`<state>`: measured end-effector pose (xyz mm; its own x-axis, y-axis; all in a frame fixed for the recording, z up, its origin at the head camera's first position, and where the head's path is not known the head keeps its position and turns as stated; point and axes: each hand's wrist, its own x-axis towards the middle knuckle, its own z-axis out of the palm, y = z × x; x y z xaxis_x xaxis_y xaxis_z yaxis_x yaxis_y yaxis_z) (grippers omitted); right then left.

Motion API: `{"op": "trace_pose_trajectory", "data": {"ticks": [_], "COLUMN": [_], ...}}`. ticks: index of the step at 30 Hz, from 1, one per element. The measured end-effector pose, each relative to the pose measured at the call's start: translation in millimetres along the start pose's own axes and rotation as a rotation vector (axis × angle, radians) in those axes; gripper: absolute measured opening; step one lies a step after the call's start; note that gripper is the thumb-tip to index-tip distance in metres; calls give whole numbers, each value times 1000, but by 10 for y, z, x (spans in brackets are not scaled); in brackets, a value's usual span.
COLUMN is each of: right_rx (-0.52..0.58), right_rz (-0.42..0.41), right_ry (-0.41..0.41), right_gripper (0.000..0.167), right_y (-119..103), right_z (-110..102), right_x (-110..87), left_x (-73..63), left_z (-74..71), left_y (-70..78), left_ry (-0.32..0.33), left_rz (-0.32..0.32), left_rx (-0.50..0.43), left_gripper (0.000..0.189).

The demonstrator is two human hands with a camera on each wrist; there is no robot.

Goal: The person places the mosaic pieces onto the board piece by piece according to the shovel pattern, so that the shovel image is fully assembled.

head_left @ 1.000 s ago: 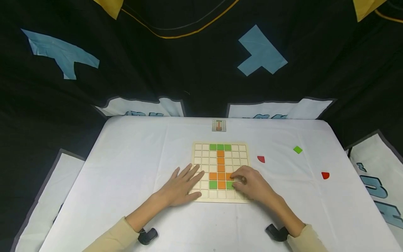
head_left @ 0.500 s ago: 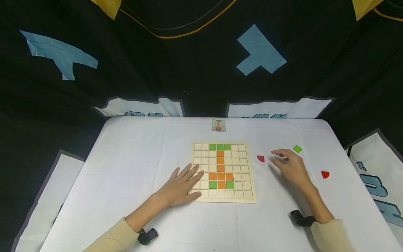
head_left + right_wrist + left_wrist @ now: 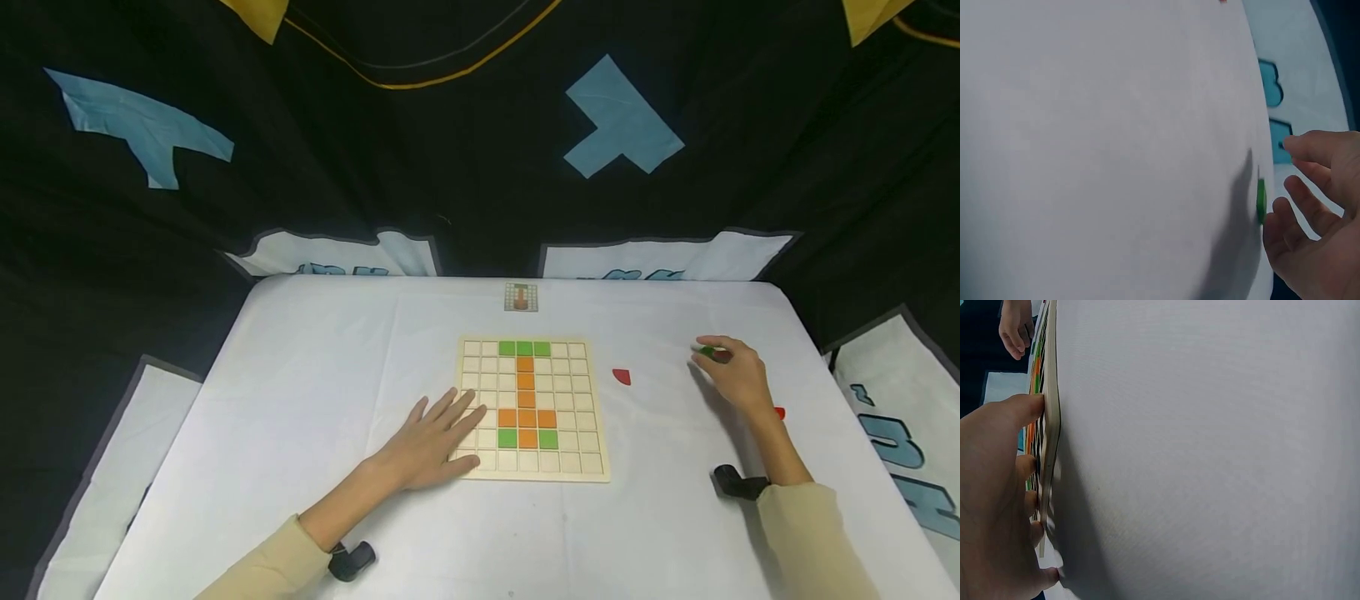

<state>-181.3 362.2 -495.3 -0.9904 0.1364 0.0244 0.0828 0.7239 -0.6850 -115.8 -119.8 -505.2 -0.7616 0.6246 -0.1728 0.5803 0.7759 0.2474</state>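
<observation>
My left hand (image 3: 429, 442) lies with fingers spread on the left part of a square wooden grid board (image 3: 585, 467). In the left wrist view its thumb (image 3: 1025, 409) touches the board's edge. Orange tiles (image 3: 526, 382) form a column with a short crossbar, and green tiles (image 3: 524, 348) sit at the top and near the bottom. At the right, my right hand (image 3: 738, 375) hovers around a loose green tile (image 3: 707, 352). The right wrist view shows this tile (image 3: 1261, 201) on the cloth, with the thumb and fingers apart.
A red quarter-round piece (image 3: 622, 377) lies right of the board. Another red piece (image 3: 780, 412) is partly hidden behind the right wrist. A small pattern card (image 3: 521, 297) lies beyond the board on the white cloth (image 3: 337, 350).
My right hand has left the board's lower right and moved right and away to the loose green tile. The left hand stays in place.
</observation>
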Motion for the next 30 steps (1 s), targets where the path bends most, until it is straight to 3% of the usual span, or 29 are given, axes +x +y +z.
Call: {"op": "trace_pose_trajectory", "data": {"ticks": [8,17,30], "right_rx": [-30,-73,-2], "right_rz": [79,106,-22], "right_ry": [-7,19,25], "right_gripper": [42,38,37], "right_y": [140,184,-153], "right_z": [10,41,83], "right_x": [148,129,-64], "left_x": [0,-4,-7], "left_z": [6,9,-11], "left_y": [-14,-9,8], "left_ry": [12,7,8], "left_rz": [6,5,8], "left_rx": [-7,-11,-6], "left_gripper": [72,72,72]}}
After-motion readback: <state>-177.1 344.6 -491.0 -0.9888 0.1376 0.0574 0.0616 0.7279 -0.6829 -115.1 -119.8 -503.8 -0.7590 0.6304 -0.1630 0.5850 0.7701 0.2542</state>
